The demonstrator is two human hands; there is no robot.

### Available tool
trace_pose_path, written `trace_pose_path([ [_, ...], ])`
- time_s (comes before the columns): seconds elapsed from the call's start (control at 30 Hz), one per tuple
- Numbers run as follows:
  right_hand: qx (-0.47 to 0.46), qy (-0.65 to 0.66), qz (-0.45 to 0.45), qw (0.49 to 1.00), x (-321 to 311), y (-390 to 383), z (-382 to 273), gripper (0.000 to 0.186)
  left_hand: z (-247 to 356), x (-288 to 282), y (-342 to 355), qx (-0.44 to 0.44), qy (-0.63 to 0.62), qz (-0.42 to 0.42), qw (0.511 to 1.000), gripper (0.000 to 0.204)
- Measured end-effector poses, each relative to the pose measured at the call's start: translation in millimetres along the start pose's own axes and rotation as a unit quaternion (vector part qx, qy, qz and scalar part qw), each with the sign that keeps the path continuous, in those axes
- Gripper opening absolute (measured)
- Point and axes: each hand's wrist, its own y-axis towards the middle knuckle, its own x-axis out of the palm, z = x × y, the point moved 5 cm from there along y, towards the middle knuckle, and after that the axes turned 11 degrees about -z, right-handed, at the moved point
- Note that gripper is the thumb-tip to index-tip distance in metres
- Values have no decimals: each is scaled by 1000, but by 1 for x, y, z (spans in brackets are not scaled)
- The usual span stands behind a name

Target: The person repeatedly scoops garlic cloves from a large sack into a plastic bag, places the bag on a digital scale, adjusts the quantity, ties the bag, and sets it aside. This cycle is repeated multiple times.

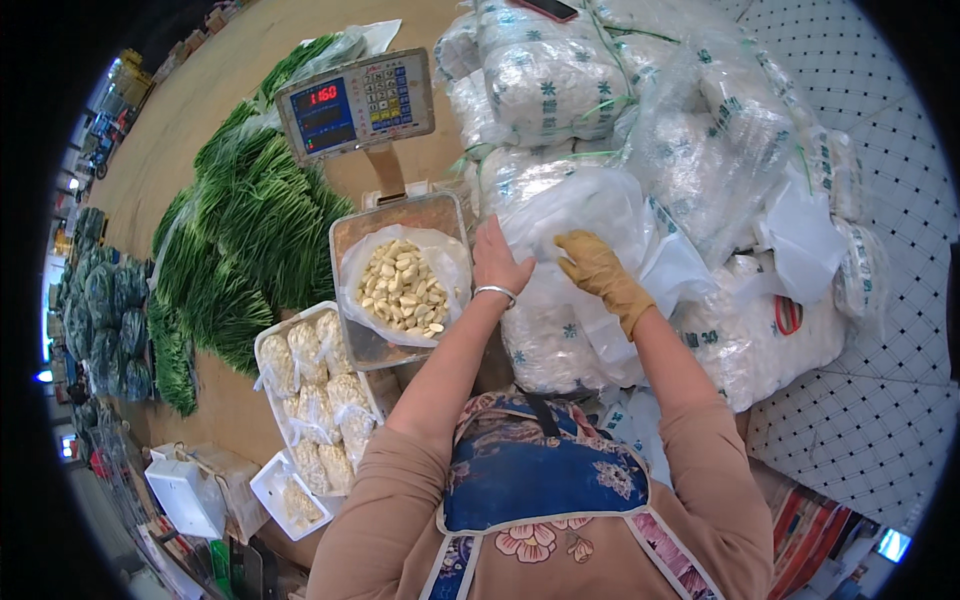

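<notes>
My left hand [500,262], bare with a silver bracelet at the wrist, is at the left edge of a loose pile of clear-white plastic bags [590,205]. Its fingers are stretched out and the thumb points right. My right hand [600,276], in a yellow rubber glove, rests on the same bags with its fingers bent and somewhat apart. Just left of my left hand, an open plastic bag of peeled garlic cloves [405,285] sits on the metal tray [372,348] of a digital scale. The scale's lit display [322,108] stands behind the tray.
Big wrapped white packages [560,90] are stacked ahead and right, a phone [548,9] on top. Left are heaped green stalks [250,210], a white crate of bagged pale food [318,400] and a small foam box [290,495]. A dotted tabletop [860,440] lies right.
</notes>
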Motion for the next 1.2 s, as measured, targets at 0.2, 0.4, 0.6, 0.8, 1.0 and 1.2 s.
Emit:
trace_pose_path([
  [0.2,40,69,28,996,13,11,15,27,40,-42,-60,145,58,49,986,76],
  [0.4,141,154,-85,974,-15,27,-9,27,10,-70,-119,241,-80,17,967,48],
  [0.6,123,376,-98,913,-37,44,-105,32,-112,-101,-131,52,-137,71,987,38],
  [0.8,111,384,-131,907,76,89,-193,55,-170,-105,-81,-56,44,26,997,78],
  [1.0,166,198,-19,966,131,138,-162,50,-165,-109,-54,-143,13,-86,986,90],
  [1.2,213,307,66,925,148,143,-176,35,-171,-89,-51,-53,-82,16,995,75],
])
